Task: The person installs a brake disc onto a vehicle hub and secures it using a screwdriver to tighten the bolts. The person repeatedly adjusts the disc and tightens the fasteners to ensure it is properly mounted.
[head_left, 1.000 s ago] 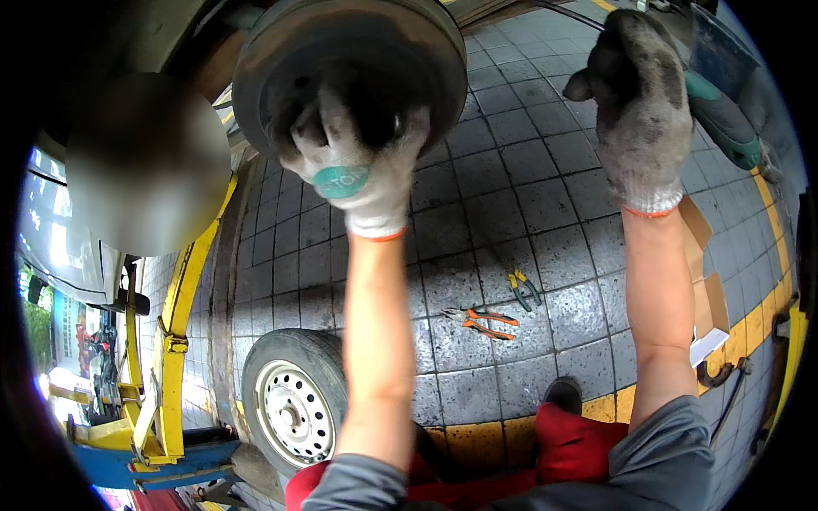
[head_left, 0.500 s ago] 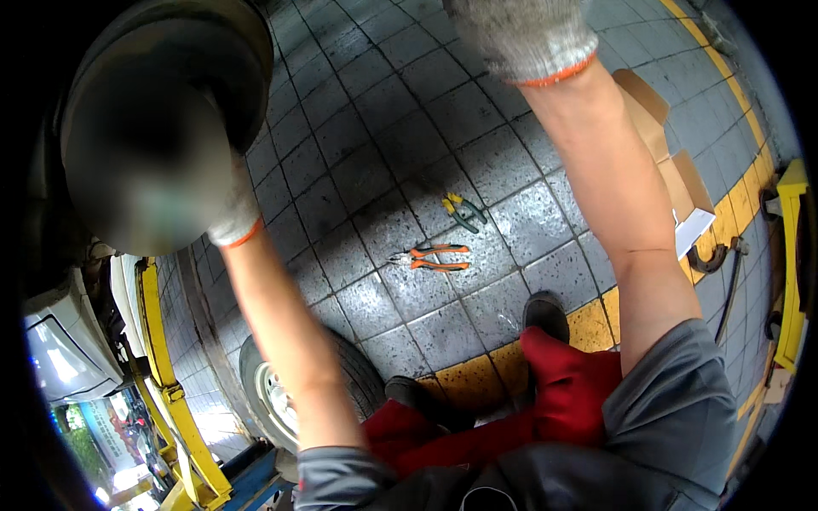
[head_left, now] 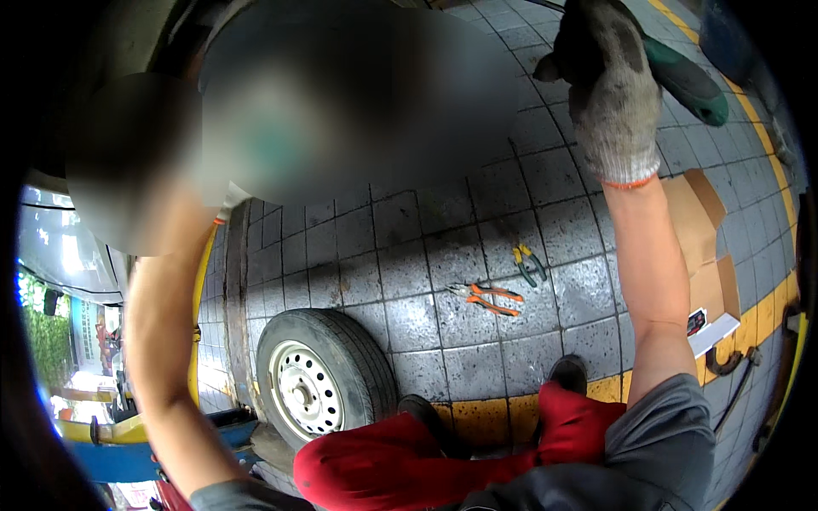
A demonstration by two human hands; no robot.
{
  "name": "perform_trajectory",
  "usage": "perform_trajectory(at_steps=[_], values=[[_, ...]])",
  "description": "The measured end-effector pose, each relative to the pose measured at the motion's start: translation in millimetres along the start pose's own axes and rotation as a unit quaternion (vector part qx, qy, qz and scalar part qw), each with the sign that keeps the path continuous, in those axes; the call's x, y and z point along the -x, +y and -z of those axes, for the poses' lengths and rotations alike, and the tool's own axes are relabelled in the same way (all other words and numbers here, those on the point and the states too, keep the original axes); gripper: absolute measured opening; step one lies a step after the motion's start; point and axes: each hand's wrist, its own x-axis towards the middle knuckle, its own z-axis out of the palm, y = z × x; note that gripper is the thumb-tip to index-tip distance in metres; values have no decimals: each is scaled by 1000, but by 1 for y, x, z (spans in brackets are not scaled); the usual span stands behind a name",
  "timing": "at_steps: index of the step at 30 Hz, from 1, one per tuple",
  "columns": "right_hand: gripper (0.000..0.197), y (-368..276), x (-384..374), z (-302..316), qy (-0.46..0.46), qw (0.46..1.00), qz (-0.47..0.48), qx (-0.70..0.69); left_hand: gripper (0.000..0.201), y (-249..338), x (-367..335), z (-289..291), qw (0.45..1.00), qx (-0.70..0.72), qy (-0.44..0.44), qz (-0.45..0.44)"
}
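Observation:
My right hand, in a dirty white knit glove, is raised at the upper right. Its fingers are closed around a tool with a thick dark green handle; the handle sticks out to the right, and the working end cannot be made out. My left arm reaches up on the left to a dark vehicle part. A large blurred patch covers my left hand, so its fingers are hidden; only a bit of the glove cuff shows.
Orange-handled pliers and small yellow-and-green pliers lie on the tiled floor. A wheel with tyre lies tilted near my knee. An open cardboard box, a C-shaped clamp and a long rod-like tool are at the right.
The view has shifted, bringing the whole wheel into sight. My right hand shows lower and further right, revealing the green handle. My left arm now reaches further left.

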Motion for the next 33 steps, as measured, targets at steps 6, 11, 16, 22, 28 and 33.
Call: perform_trajectory(at_steps=[6, 11, 16, 22, 28, 33], values=[[44, 8, -5, 26, 0, 996, 49, -74, 58, 57, -5, -28, 924, 13, 283, 256], [36, -21, -6, 28, 15, 951, 89, -297, 76, 93, -26, -66, 818, 63, 364, 441], [39, -74, -17, 26, -101, 892, 64, -437, 69, 93, -31, -59, 804, 93, 389, 440], [34, -114, -17, 32, -98, 945, 149, -274, 64, 88, -28, -48, 819, 148, 370, 412], [32, -123, -24, 21, -75, 934, 173, -303, 63, 80, -23, -46, 821, 166, 401, 371], [22, -130, -29, 15, -81, 949, 167, -256, 49, 77, -16, -42, 845, 183, 359, 351]])
